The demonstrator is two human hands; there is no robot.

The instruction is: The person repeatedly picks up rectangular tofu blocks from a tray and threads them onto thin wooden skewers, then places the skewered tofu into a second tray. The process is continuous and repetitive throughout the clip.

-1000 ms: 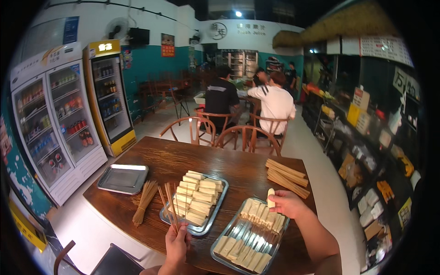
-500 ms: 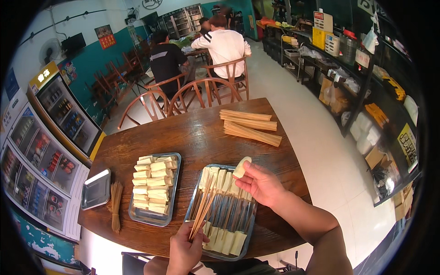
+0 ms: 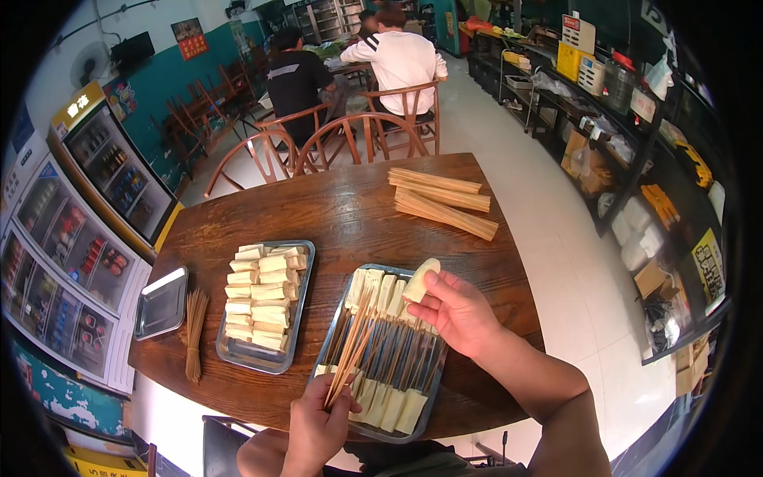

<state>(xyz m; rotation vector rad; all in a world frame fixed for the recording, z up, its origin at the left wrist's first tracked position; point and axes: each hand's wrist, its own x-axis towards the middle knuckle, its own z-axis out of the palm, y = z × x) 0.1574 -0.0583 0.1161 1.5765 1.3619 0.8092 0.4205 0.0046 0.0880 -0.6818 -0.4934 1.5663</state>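
Note:
My left hand (image 3: 318, 421) is closed around a loose bunch of thin bamboo skewers (image 3: 354, 342), their tips slanting up and away over the near tray. Between the thumb and fingers of my right hand (image 3: 465, 316) is a pale yellow rolled piece (image 3: 421, 281), apparently tofu skin, held above the tray's far right corner. Beneath both hands lies a metal tray (image 3: 436, 374) with two rows of skewered rolls (image 3: 409, 412), sticks pointing inward. To its left, a second metal tray (image 3: 276, 366) carries stacked loose rolls (image 3: 274, 290) of the same kind.
Several skewer bundles (image 3: 445, 203) lie on the wooden table (image 3: 318, 211) at the far right. Another bundle (image 3: 195, 334) and a small metal tray (image 3: 161, 306) sit at the left. Chairs (image 3: 358, 143) and two seated people are beyond; drinks fridges (image 3: 119, 179) stand left, shelves (image 3: 612, 143) right.
The view has shifted slightly, so the table and trays sit a little higher in the picture. Both hands keep their hold on the skewers and the roll, in nearly the same places.

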